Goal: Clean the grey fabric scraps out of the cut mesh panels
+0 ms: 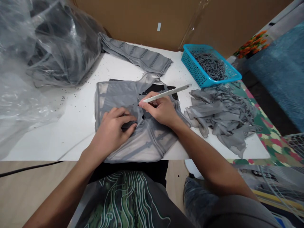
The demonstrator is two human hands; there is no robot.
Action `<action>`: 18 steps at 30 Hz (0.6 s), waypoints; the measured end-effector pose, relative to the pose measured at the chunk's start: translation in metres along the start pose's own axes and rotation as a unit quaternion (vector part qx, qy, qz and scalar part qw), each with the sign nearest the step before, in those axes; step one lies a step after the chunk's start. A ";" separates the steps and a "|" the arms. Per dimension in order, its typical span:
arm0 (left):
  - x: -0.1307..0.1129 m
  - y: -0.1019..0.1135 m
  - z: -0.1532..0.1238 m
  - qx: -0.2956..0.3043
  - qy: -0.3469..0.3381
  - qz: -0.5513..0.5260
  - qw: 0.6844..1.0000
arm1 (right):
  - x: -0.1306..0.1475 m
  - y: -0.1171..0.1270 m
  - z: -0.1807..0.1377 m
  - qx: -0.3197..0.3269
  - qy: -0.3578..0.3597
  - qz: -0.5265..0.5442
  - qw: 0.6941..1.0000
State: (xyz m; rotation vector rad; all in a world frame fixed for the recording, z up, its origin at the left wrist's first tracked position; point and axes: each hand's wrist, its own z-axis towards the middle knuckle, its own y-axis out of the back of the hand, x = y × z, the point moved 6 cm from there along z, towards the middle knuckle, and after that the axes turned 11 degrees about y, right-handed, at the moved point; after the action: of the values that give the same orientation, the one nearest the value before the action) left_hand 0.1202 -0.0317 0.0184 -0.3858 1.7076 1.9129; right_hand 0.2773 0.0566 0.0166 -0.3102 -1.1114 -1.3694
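A grey, see-through fabric piece (116, 91) with darker seam bands lies spread in front of me, partly over a black board (156, 88). My left hand (114, 129) is on the fabric with curled fingers, thumb and forefinger closed in on its folds near the middle. My right hand (161, 109) grips a slim white pen-shaped tool (168, 92) like a pen. The tool slants down to the left, and its dark tip is at the fabric just beyond my left fingertips. Whether the tip touches the cloth I cannot tell.
A blue plastic basket (201, 80) of dark, stringy scraps stands at the back right. Grey fabric scraps (225, 114) heap before it. Folded grey fabric (142, 55) lies behind; a clear plastic bag (64, 44) of dark items fills the back left. Cardboard (137, 19) rises behind the table.
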 end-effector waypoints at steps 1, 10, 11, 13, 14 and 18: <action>-0.001 0.000 -0.001 -0.001 -0.011 0.007 1.000 | 0.000 0.000 0.000 0.001 0.000 -0.002 1.000; -0.018 -0.001 -0.001 -0.012 -0.088 0.167 0.982 | 0.003 -0.001 0.000 0.007 0.003 -0.005 1.000; -0.020 -0.002 0.001 -0.003 -0.095 0.184 0.978 | 0.003 -0.001 0.000 0.005 0.001 -0.002 1.000; -0.023 -0.004 0.008 0.021 -0.099 0.200 0.975 | 0.002 -0.001 -0.001 0.001 -0.004 -0.001 1.000; -0.022 -0.005 0.012 0.036 -0.096 0.196 0.975 | 0.002 -0.001 -0.001 -0.001 -0.005 -0.003 1.000; -0.014 -0.006 0.023 0.089 -0.069 0.149 0.982 | 0.002 -0.001 -0.001 -0.002 0.000 -0.010 1.000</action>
State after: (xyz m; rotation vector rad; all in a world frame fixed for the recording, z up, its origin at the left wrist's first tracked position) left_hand 0.1386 -0.0118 0.0243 0.0751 1.9078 1.9156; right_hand 0.2764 0.0543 0.0173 -0.3016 -1.1142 -1.3892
